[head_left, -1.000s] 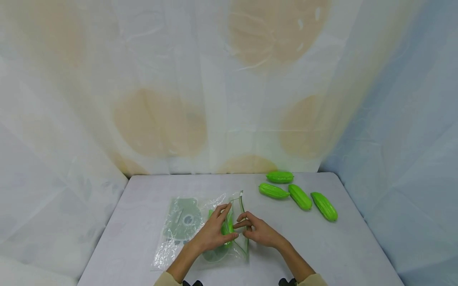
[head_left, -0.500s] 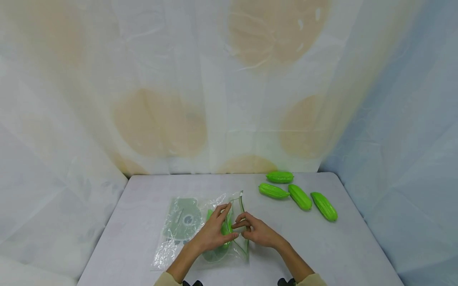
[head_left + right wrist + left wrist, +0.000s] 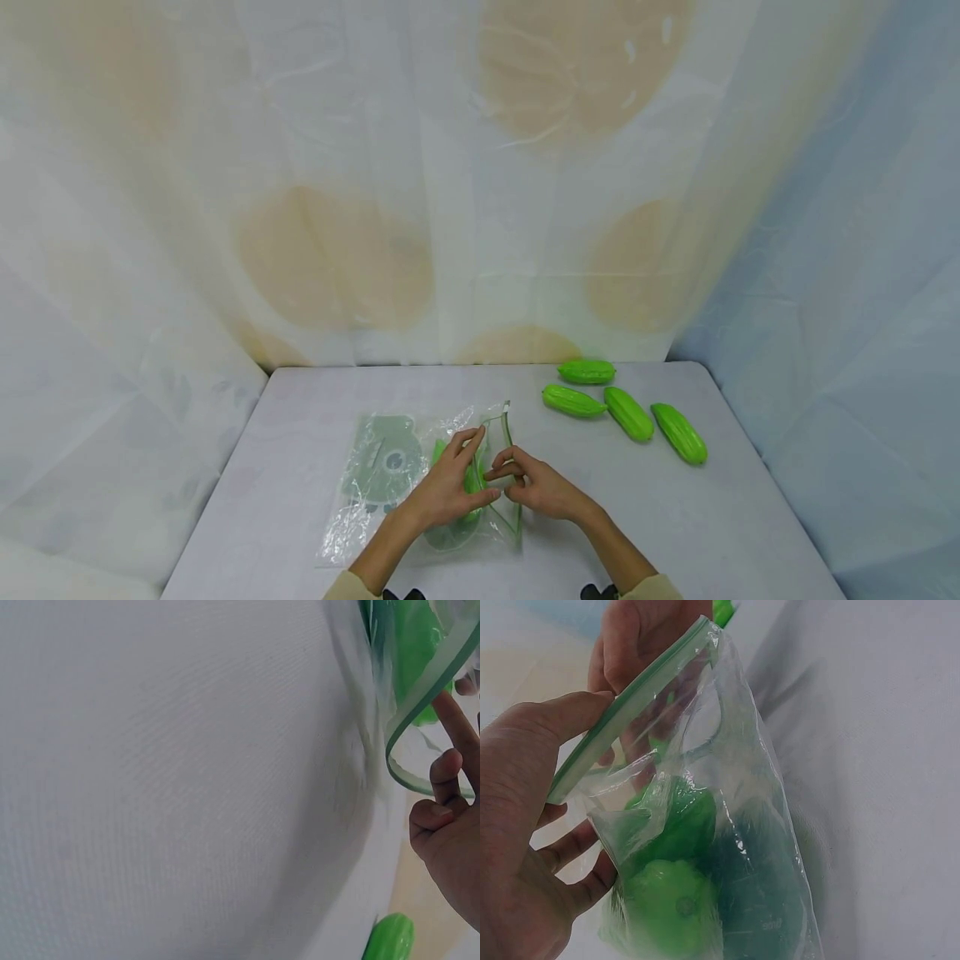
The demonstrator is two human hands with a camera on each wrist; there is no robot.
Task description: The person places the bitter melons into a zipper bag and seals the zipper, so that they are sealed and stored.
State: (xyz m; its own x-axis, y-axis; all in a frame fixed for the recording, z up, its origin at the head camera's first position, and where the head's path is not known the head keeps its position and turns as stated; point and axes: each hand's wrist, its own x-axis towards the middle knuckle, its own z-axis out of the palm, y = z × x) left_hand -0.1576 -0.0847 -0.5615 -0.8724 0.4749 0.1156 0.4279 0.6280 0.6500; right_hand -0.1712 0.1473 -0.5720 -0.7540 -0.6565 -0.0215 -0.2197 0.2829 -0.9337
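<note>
A clear zip bag with a pale green print lies on the table, its mouth facing right. Bright green ribbed gourds show through its plastic. My left hand holds the bag's mouth, thumb on one side of the green zip strip and fingers on the other. At the mouth is my right hand, index and middle fingers reaching in towards the nearest gourd. In the right wrist view its extended finger passes behind the rim, while other fingers bend outside it.
Several more green gourds lie at the back right of the white table. A pale curtain with orange circles hangs behind the table's back edge, and bluish sheeting hangs at the right.
My right hand's fingers have shifted slightly left, further into the bag's mouth. The left hand and the bag have stayed in place.
</note>
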